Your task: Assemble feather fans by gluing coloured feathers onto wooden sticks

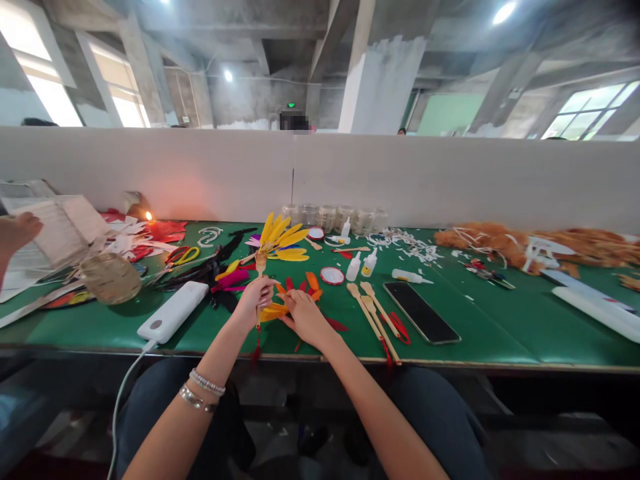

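Note:
My left hand is closed round the wooden handle of a feather fan, held upright with long yellow feathers spread from its top. A red tassel hangs from the handle's lower end. Over a pile of orange and red feathers lies my right hand, palm down. Its fingertips touch the pile, and whether they grip a feather is hidden. Yellow-orange feathers show between both hands. Right of my right hand are several wooden handles with red cords.
A black phone, white glue bottles and a white power bank lie around my hands. Farther left are a glass jar, scissors and a burning flame. Another person's hand reaches in at the left edge.

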{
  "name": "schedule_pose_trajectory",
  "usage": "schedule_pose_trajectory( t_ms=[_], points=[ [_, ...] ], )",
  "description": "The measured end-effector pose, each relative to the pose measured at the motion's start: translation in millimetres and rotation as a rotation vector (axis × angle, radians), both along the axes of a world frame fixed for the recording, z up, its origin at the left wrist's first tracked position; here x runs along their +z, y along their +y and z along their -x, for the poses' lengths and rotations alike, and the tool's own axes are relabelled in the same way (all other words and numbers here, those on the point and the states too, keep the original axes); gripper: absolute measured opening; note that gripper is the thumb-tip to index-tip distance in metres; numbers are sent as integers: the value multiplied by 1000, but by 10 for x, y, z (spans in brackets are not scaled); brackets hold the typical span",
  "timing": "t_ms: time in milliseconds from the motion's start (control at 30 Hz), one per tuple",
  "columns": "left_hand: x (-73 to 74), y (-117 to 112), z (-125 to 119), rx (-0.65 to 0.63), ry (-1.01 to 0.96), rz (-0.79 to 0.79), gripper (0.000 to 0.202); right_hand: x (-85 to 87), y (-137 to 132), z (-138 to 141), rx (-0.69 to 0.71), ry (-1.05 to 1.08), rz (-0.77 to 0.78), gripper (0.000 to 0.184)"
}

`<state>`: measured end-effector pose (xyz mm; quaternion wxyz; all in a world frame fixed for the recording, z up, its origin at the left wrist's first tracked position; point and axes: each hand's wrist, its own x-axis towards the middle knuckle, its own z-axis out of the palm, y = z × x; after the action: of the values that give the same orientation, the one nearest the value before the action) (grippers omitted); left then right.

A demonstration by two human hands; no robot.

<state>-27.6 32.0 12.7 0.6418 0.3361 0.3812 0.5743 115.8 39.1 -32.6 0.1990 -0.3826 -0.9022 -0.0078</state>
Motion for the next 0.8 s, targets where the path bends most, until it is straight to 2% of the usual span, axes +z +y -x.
schedule_pose_trajectory(
  t_ms=[233, 333, 467, 567, 700, 800],
  points=[
    [9, -26, -22, -24, 6, 3, 30, 11, 118, -48, -32, 70, 9, 14],
    [1, -29, -33, -26, 9, -10, 32, 31, 122, -63, -53, 70, -47, 21],
    [-10, -30, -46, -33, 8, -24, 35, 90, 76, -58, -187, -20, -117, 26],
    [-16, -34, -53, -48, 3, -47, 34, 129, 44, -45, -217, -39, -52, 31],
    [-15, -33, -53, -41, -10, -56, 34, 215, 18, -101, -94, 41, 102, 37],
    [-11, -26, -43, -24, -11, -54, 34, 366, -13, -263, -46, 130, 223, 39]
  ],
)
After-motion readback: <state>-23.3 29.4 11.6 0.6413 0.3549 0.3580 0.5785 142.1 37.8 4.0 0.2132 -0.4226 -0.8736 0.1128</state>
